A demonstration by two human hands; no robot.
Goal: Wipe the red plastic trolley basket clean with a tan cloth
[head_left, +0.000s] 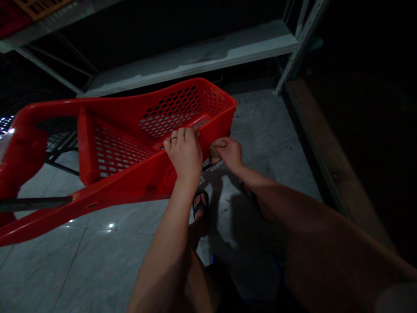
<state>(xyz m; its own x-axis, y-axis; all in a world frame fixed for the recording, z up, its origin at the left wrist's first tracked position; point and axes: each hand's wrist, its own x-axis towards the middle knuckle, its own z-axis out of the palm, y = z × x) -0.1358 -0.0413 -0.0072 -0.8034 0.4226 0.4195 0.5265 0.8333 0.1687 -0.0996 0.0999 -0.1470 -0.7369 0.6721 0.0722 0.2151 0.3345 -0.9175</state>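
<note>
A red plastic shopping cart (130, 182) with perforated basket walls lies across the view, its handle end at the left. My left hand (185, 152), with a ring on one finger, is closed over the near rim of the basket. Just to its right, my right hand (230, 153) pinches a crumpled brown cloth (214, 152) against the outer near side, close to the basket's narrow end. The fingertips of the right hand are partly hidden by the cloth. No goods show inside the basket.
Behind the cart stands a metal rack with a pale low shelf (195, 61). Orange crates (42, 6) sit at the upper left. A wooden beam (332, 152) runs along the right over dark ground. My sandalled foot (200, 206) rests on the tiled floor (107, 256) below.
</note>
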